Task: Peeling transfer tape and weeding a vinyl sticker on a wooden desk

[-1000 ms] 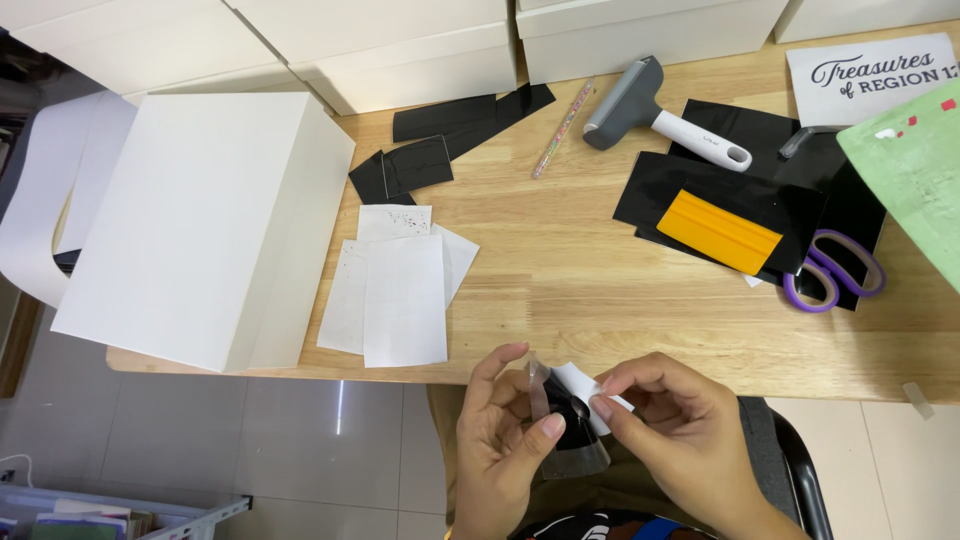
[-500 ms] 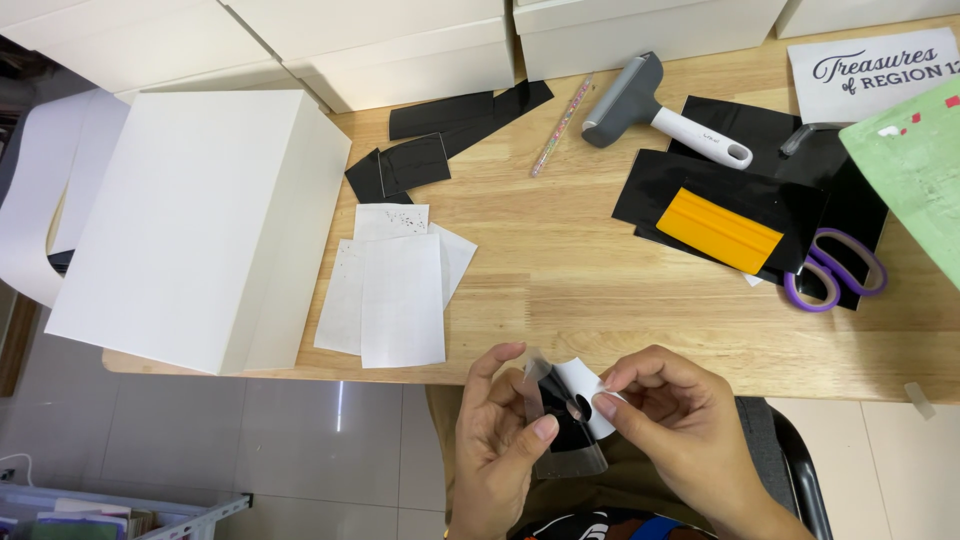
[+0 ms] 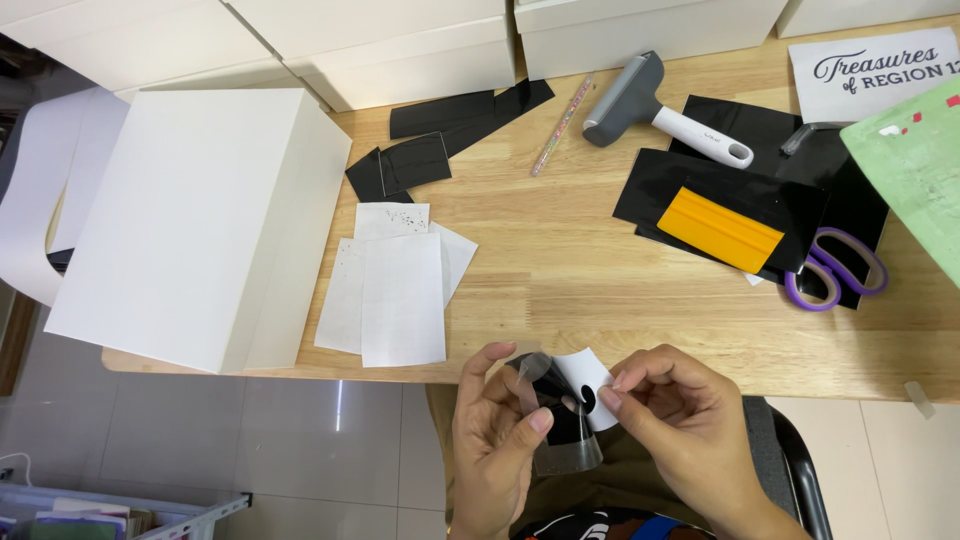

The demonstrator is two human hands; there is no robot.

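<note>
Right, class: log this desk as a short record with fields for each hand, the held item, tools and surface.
left hand: pinches the clear film
right hand: peels the white backing
held item: small black decal between film and backing
tools: orange scraper, purple scissors, grey roller
surface: wooden table with white box and paper sheets

Bright, even overhead light, soft short shadows under the white box at left, a glare streak on the floor tiles nearby, focus sharp throughout, slight wide-angle bending at edges.
</note>
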